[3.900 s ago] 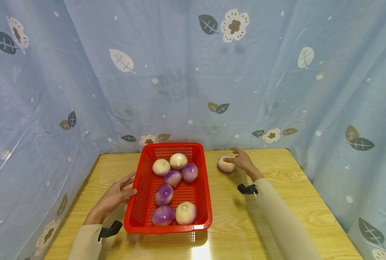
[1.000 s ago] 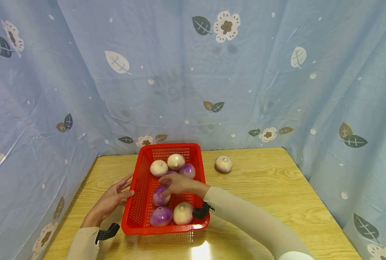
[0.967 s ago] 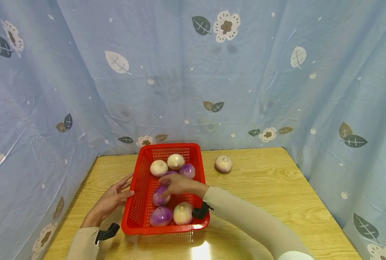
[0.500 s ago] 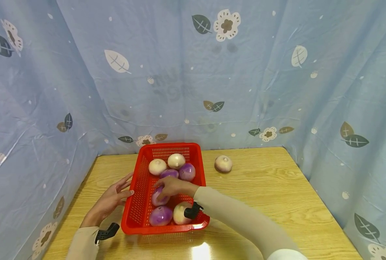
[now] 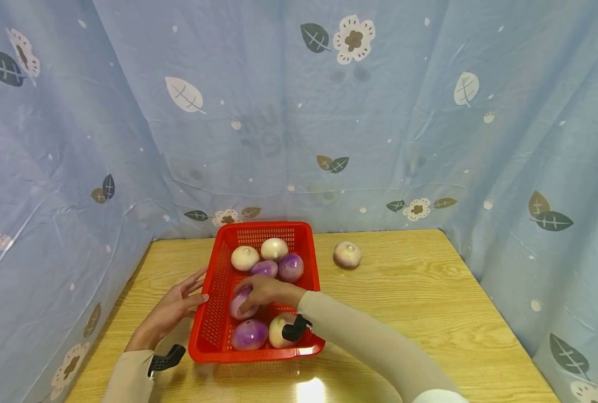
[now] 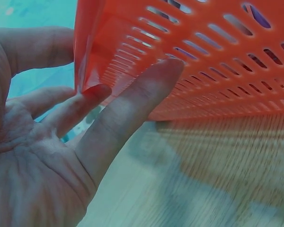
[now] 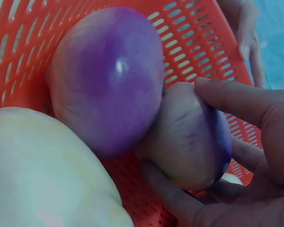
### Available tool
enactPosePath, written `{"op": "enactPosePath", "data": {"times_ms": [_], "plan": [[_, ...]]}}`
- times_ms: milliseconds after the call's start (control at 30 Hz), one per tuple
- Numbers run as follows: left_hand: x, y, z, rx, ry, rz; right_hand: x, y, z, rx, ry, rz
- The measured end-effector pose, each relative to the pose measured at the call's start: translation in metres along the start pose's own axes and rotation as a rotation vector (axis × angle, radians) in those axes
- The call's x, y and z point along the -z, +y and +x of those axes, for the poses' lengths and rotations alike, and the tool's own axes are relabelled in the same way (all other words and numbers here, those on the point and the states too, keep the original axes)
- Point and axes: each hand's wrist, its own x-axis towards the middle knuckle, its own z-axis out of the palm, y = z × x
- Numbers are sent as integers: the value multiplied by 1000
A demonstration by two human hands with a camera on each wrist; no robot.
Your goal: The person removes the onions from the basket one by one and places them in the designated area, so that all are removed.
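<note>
A hand can pass over the counter (image 5: 430,296) on the right, behind the right sleeve (image 5: 369,341), around a lone turnip (image 5: 347,254). The curtain (image 5: 279,129) stops the back and sides. The left hand (image 5: 174,308) blocks the basket (image 5: 248,356) on its left. The right hand (image 5: 260,291) and its held turnip (image 7: 187,142) block the middle.

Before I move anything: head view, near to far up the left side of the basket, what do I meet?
Near rim of the red basket → glossy purple vegetable → purple-and-white vegetable gripped by the right hand → pale vegetable → far rim.
</note>
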Motion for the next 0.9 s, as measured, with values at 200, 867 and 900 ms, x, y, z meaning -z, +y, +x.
{"op": "enactPosePath", "data": {"times_ms": [200, 867, 900], "plan": [[0, 4, -2, -5, -8, 4, 8, -2, -8, 16, -21, 206], [-4, 6, -2, 16, 19, 18, 35, -31, -50, 118, 63, 522], [-4, 6, -2, 16, 23, 20, 37, -31, -53, 123, 66, 538]]}}
